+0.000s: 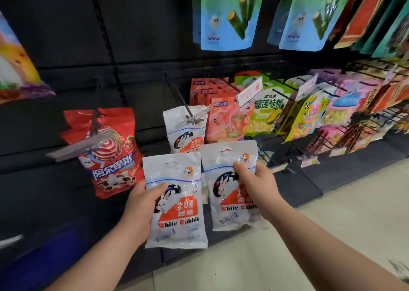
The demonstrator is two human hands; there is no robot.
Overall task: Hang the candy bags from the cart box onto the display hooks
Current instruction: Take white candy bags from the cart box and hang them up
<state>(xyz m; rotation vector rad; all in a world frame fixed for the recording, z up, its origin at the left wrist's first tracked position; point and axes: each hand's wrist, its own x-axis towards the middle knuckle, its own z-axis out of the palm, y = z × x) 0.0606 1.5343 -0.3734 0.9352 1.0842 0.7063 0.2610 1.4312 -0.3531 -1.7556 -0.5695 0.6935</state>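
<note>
1. The left hand grips the first candy bag by its left edge, thumb across the front. It holds the bag upright, with the punched hanging slot at the top.
2. The right hand pinches the second candy bag near its upper right corner. This bag sits slightly higher, slot uppermost, and looks to be the next one up.
3. Just above the pair, a hung candy bag of the same White Rabbit brand sits on the display hook, the likely target for both.
4. To the left, red candy bags hang on a neighbouring hook; to the right, snack packets crowd the wire pegs.
5. Wrapped sweets show faintly through the lower part of both held bags. The cart box is out of view.
</note>
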